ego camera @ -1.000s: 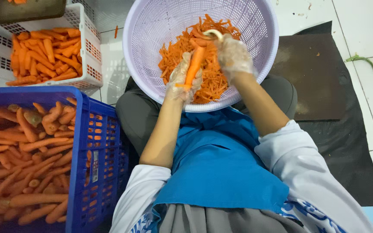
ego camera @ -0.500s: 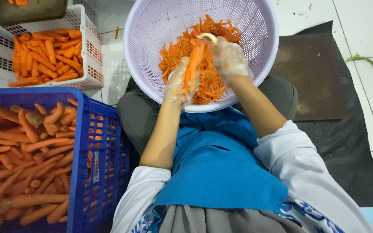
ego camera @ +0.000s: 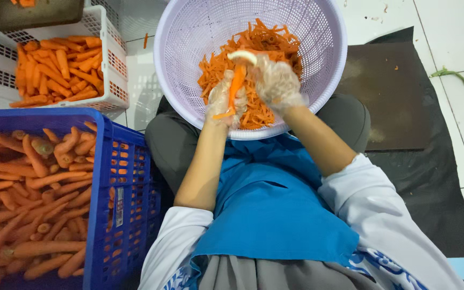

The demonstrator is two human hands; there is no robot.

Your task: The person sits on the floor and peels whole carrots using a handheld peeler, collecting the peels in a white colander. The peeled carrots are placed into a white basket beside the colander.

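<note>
Head view looks straight down on a seated person's two hands, both in thin clear plastic gloves, working over a round lilac perforated plastic basket (ego camera: pixel 189 32) that rests on the lap. The left hand (ego camera: pixel 222 102) is closed around the lower end of a long orange carrot (ego camera: pixel 236 86), holding it slanted up and away from the body. The right hand (ego camera: pixel 276 83) is closed on a pale-handled peeler (ego camera: pixel 243 56), which sits at the carrot's upper tip, touching it. How much of this carrot's skin is already off cannot be told from here.

Directly beneath and beyond both hands lies a heap of orange carrot peelings (ego camera: pixel 264 43), covering the basket's middle, which suggests a good deal of peeling is already done.

Out past the left hand, a white slotted plastic crate (ego camera: pixel 108 32) holds shorter, clean, bright carrots, apparently finished ones, filling it only partly. Nearer the body on that same side, a blue plastic crate (ego camera: pixel 119 161) is piled nearly full with rougher, duller whole carrots, so most of the work seems still ahead.

To the right of the right hand, a dark mat (ego camera: pixel 398 96) lies on the white tiled floor (ego camera: pixel 447 32), with a small green scrap (ego camera: pixel 449 74) beyond it.
</note>
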